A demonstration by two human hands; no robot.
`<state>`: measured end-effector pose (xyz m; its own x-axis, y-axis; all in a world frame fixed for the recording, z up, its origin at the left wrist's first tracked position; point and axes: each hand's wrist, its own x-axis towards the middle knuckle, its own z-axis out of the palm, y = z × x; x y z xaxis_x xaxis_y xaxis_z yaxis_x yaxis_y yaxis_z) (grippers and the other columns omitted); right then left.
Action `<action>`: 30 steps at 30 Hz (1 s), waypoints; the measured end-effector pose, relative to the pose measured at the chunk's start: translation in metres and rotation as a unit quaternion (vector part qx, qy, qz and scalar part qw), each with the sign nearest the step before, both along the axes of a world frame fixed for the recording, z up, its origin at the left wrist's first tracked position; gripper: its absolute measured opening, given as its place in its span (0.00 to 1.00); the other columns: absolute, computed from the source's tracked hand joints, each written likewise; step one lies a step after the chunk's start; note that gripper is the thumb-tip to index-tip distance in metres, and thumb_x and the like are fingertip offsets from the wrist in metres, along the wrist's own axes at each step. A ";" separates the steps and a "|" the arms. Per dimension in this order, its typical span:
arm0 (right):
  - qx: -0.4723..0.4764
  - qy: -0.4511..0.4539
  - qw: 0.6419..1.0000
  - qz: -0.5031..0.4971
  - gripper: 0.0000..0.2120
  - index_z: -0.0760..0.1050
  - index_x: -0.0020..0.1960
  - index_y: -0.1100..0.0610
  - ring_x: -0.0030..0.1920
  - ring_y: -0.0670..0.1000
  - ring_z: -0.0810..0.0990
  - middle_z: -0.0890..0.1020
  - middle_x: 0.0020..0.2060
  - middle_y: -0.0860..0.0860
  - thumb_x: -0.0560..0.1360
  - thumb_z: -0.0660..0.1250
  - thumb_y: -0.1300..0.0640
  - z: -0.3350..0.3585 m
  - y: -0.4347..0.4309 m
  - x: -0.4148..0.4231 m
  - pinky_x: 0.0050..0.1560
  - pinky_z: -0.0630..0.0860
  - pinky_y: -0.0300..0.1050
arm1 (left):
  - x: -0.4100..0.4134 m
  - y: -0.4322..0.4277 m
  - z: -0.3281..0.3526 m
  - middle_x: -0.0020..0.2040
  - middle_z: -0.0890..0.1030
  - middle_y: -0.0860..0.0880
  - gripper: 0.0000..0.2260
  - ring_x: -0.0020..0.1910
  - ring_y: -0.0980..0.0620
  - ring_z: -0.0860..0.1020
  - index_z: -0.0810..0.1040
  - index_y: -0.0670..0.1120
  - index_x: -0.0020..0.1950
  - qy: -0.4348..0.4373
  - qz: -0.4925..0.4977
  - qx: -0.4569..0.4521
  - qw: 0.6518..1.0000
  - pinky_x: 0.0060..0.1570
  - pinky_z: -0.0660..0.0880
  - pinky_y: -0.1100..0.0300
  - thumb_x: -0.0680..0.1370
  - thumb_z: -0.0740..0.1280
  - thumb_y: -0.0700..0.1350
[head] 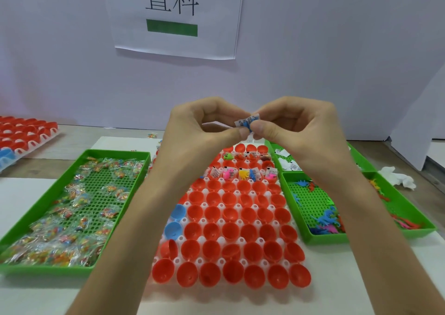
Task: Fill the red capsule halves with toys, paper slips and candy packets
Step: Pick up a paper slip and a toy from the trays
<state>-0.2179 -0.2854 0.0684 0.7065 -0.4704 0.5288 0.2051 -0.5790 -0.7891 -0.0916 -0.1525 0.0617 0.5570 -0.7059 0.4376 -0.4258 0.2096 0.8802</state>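
Left of the white rack [240, 222], I am seeing candy packets [72, 218] lying in a green tray [48, 271]. Above the rack's far end, the left hand [204, 126] and the right hand [289, 126] are both pinching a small bunch of paper slips [246, 123], with something blue among them. The empty red capsule halves [231, 230] are lying below that grip, toward me, just nearer than the filled row [240, 173], and I am judging both hands equally close. Right of the rack, toys [325, 218] are sitting in a second tray [325, 238]. Nothing is blocking the drop.
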 end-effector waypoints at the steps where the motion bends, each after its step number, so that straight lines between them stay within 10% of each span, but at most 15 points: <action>1: -0.004 -0.002 1.000 0.000 0.05 0.83 0.46 0.54 0.43 0.48 0.86 0.87 0.42 0.48 0.72 0.76 0.60 0.000 0.002 0.000 0.45 0.81 0.38 | 0.003 0.003 0.002 0.42 0.87 0.54 0.08 0.42 0.56 0.85 0.84 0.51 0.46 0.000 -0.012 0.016 1.000 0.42 0.79 0.67 0.72 0.77 0.39; 16: 0.015 0.003 0.998 0.064 0.06 0.85 0.45 0.50 0.43 0.48 0.87 0.87 0.41 0.47 0.69 0.76 0.58 -0.010 0.045 0.025 0.45 0.82 0.38 | 0.056 0.053 0.014 0.41 0.87 0.48 0.04 0.42 0.49 0.86 0.86 0.47 0.42 -0.070 -0.092 0.100 0.988 0.47 0.84 0.54 0.73 0.76 0.38; 25: -0.122 0.172 0.976 0.057 0.04 0.86 0.43 0.51 0.38 0.41 0.83 0.85 0.36 0.43 0.72 0.76 0.59 -0.031 0.064 0.097 0.40 0.78 0.34 | 0.109 0.091 -0.012 0.44 0.87 0.52 0.04 0.45 0.54 0.85 0.84 0.51 0.50 -0.034 0.071 0.167 0.983 0.46 0.81 0.55 0.77 0.74 0.45; 30: -0.186 0.240 0.948 0.090 0.03 0.86 0.43 0.53 0.35 0.36 0.80 0.82 0.33 0.39 0.72 0.76 0.60 -0.066 0.081 0.132 0.38 0.75 0.28 | 0.145 0.107 -0.051 0.52 0.83 0.49 0.09 0.51 0.50 0.80 0.83 0.50 0.55 0.030 0.195 0.330 0.923 0.50 0.72 0.55 0.76 0.74 0.48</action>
<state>-0.0856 -0.2045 0.0029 0.9590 -0.1625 0.2321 -0.0034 -0.8258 -0.5639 0.0530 -0.0457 0.0106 0.8347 -0.5478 -0.0556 -0.3024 -0.5405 0.7851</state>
